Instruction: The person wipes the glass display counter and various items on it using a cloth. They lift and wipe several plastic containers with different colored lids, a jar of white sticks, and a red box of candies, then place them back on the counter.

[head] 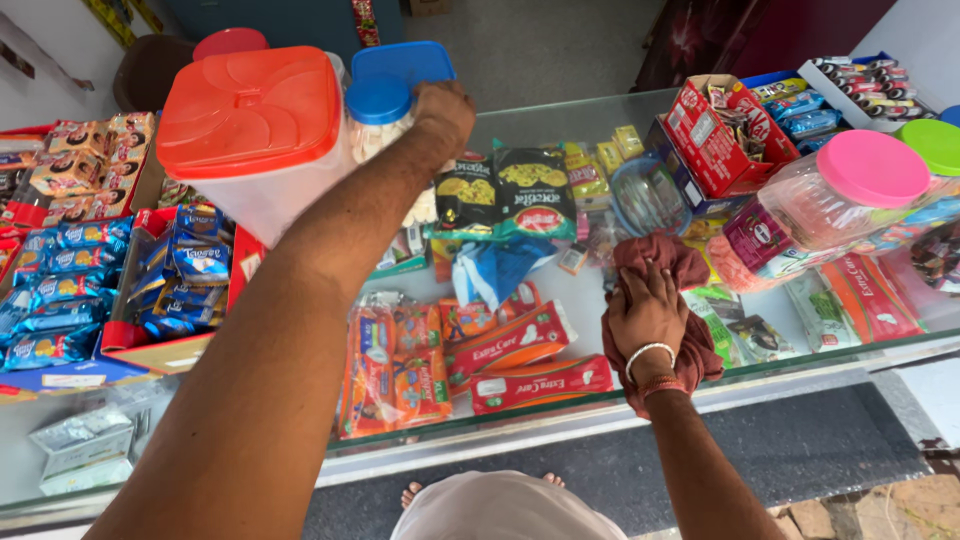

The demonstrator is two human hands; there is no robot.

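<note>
Right hand (648, 318) closed on a bunched maroon cloth (660, 262), pressing it onto the glass counter (560, 120); white bangle at the wrist. Left hand (443, 112) reaches forward, fingers curled round a small clear jar (380, 125) with a blue lid, white pieces inside; the grip side is hidden, but the hand looks closed on it. Jar sits at the counter's far left, just beside a big clear tub (262, 140) with an orange lid, contents not clear. Behind it a blue lid (402, 62) and a red lid (230, 42) of other containers. Right of the cloth, a tilted clear jar with a pink lid (845, 195), wrapped sweets inside; a green lid (935, 145) past it. A small empty-looking clear tub (645, 195) lies near the cloth. Red open carton (715, 135) holds chocolate bars. Far left, a red tray (150, 340) packed with blue biscuit packs (60, 290); boxes of snack packs (85, 165) behind. Under the glass: orange packets (395, 365), red flat packs (520, 360), dark snack bags (510, 190), a blue wrapper (495, 270).
</note>
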